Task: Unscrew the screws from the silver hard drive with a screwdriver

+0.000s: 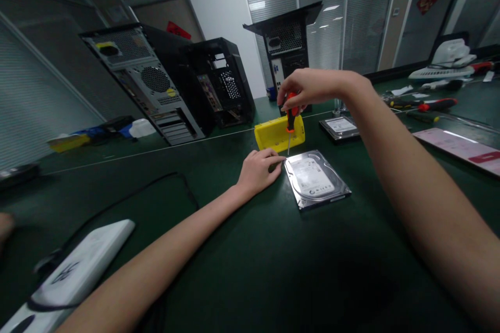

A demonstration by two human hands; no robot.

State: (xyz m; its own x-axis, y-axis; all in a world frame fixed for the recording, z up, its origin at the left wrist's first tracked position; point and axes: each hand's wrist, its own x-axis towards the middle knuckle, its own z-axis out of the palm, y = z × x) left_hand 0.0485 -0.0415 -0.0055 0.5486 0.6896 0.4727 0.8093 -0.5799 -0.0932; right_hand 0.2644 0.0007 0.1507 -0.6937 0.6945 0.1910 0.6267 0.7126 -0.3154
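Observation:
A silver hard drive [312,174] lies label up on the dark green tabletop. My left hand [258,170] rests at its far left corner, fingers curled, with a fingertip and the thumb against the drive there. Above that same corner, my right hand [302,91] is closed round the red and black handle of a screwdriver [290,118]. The screwdriver stands nearly upright, its tip pointing down close to the corner; whether it touches a screw is too small to tell. Just behind sits a yellow tray [273,134] holding a few tiny pieces.
Behind stand computer cases [156,83], an open black case [222,83] and another tower [287,47]. A second hard drive [339,127] lies beyond my right forearm. Tools [433,105] and a pink-screened tablet [464,148] are rightward. A white power strip [86,265] with a cable lies near left.

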